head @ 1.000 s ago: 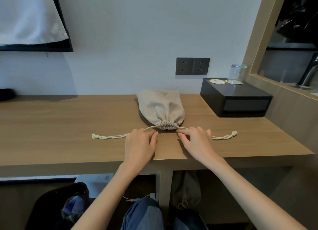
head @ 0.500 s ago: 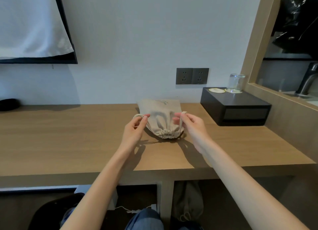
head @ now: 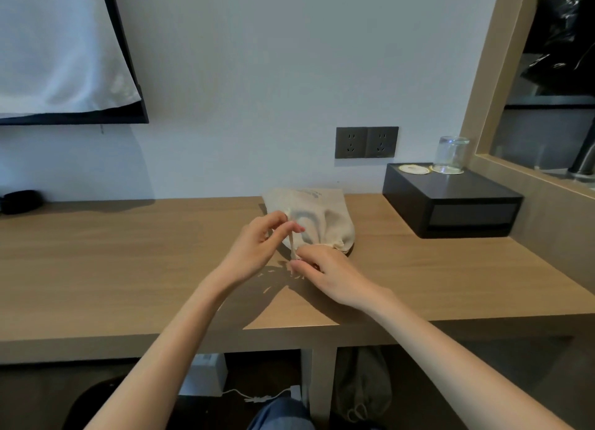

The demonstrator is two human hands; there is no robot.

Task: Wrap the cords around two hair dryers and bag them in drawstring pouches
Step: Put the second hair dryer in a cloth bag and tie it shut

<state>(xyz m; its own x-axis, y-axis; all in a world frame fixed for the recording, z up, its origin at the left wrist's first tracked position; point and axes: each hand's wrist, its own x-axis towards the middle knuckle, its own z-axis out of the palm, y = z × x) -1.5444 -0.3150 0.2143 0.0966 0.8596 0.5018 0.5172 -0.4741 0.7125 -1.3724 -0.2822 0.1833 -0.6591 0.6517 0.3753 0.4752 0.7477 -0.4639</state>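
While both forearms reach in over the near edge of the desk (head: 112, 268), the work sits at its middle, where the two hands meet just in front of the pouch. The left hand (head: 254, 249) is raised a little, thumb and forefinger pinching the upper part of the pale drawstring (head: 291, 241) and the other fingers loosely bent. The right hand (head: 331, 273) lies low against the wood with its fingers curled and nipping the lower part of the same cord; how much it has hold of is hidden under the knuckles. The cord looks thin, soft and light, so it probably wants a firm fingertip pinch close to the gathered mouth rather than out at its ends, and it is likely to slip if pulled loosely. Just beyond the fingers, touching the right hand, lies the pouch (head: 322, 218), resting on the desk with its puckered mouth toward the person and its closed end toward the wall. It is beige cloth with a small print near the far end, limp and creased, yet bulging as if something bulky is inside; I judge it would sag if lifted by the fabric alone. No dryer can be seen. Farther right stands a black box (head: 450, 204) carrying an upturned glass (head: 450, 154), and on the wall behind are wall sockets (head: 367, 142).
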